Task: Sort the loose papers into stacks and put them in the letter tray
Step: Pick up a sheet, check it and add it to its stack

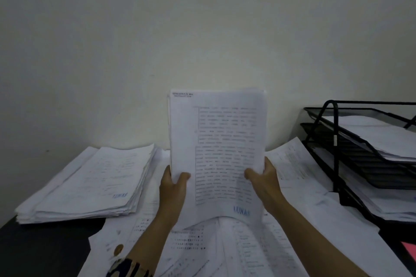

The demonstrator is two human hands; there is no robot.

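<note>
Your left hand (174,183) and right hand (262,175) both grip a sheaf of white printed pages (217,150), held upright, thumbs curled over the front, fingers behind; a blue "LUNAS" stamp shows near its bottom edge. Loose white printed sheets (225,247) lie scattered under your forearms on the dark tabletop (45,252). A thick squared stack of white papers (90,184) sits at left. The black wire-mesh tiered letter tray (360,141) stands at right, papers already in it. Plain pale wall (202,29) behind.
</note>
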